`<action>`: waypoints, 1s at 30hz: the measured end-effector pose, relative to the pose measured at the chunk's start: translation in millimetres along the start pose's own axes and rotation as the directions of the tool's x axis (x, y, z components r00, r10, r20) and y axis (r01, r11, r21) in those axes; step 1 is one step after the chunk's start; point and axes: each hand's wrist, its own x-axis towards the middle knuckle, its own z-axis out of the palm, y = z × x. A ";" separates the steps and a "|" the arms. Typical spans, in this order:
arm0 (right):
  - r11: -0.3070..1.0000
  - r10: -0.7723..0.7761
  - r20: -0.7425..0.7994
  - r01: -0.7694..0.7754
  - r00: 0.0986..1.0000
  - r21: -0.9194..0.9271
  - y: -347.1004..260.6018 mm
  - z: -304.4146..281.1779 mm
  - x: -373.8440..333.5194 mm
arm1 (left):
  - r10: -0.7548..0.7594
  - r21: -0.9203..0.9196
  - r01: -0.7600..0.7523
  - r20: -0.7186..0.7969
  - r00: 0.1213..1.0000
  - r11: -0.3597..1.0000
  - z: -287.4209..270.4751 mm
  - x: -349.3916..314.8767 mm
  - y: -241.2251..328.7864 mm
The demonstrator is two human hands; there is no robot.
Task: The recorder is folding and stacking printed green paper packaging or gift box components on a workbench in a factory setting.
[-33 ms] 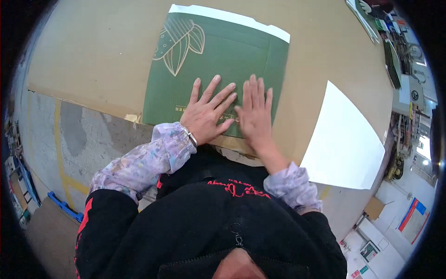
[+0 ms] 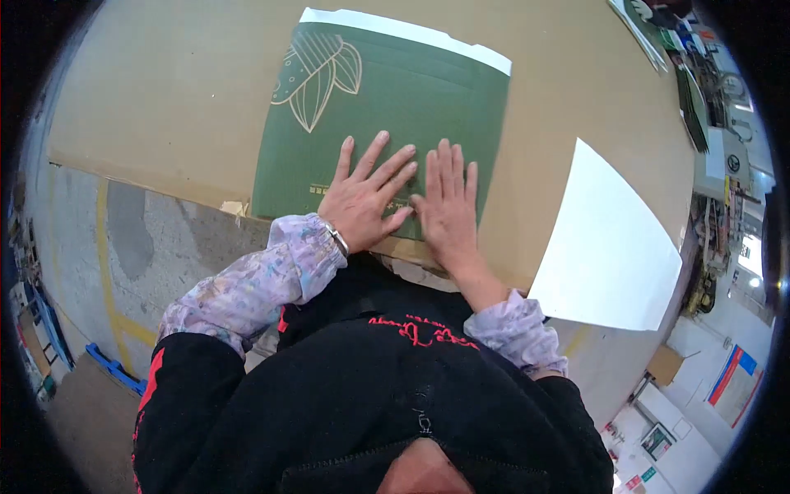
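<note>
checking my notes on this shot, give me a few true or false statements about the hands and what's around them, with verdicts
1. The left hand rests on the green panel, fingers spread. True.
2. Both wrists are bare. False: a metal bracelet is on the left wrist.
3. The right hand has its fingers closer together than the left. True.
4. Nothing white lies right of the panel. False: a white sheet does.

The left hand (image 2: 358, 216) hides some gold lettering (image 2: 317, 190) on the green cardboard (image 2: 411, 99); the desk (image 2: 181, 90) is cut off at its far side.
</note>
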 end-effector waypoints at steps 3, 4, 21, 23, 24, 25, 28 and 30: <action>0.989 0.022 0.003 -0.022 1.000 0.143 -1.1 0.6 -24.3 | 0.010 0.025 -0.010 -0.006 1.000 1.000 6.7 1.4 -2.7; 0.970 0.026 -0.037 -0.016 0.999 0.242 2.3 -1.5 -29.3 | 0.020 0.031 -0.019 -0.010 1.000 0.999 9.6 2.4 -3.1; 0.595 0.801 0.274 -0.756 0.531 -0.273 59.8 -149.1 -167.2 | 0.097 0.047 -0.098 0.011 0.995 0.994 13.8 -0.4 5.2; 0.694 0.654 -0.128 -0.659 0.745 -0.288 75.8 -180.4 -164.2 | 0.118 0.066 -0.120 0.037 0.992 0.991 18.9 1.7 -1.2; 0.757 0.538 -0.266 -0.597 0.800 -0.266 83.4 -199.3 -152.6 | 0.129 0.070 -0.131 0.040 0.991 0.989 16.4 1.8 4.2; 0.758 0.502 -0.328 -0.589 0.800 -0.279 71.8 -215.1 -129.0 | 0.128 -0.028 -0.128 0.022 0.991 0.991 12.9 1.2 10.6; 0.866 0.427 -0.348 -0.488 0.835 -0.109 32.0 -198.6 -62.7 | 0.179 -0.330 -0.203 -0.100 0.979 0.922 1.3 2.6 39.9; 0.968 0.194 -0.394 -0.240 0.898 -0.071 2.5 -167.0 -22.8 | 0.221 -0.512 -0.307 -0.224 0.949 0.802 -0.8 7.9 63.7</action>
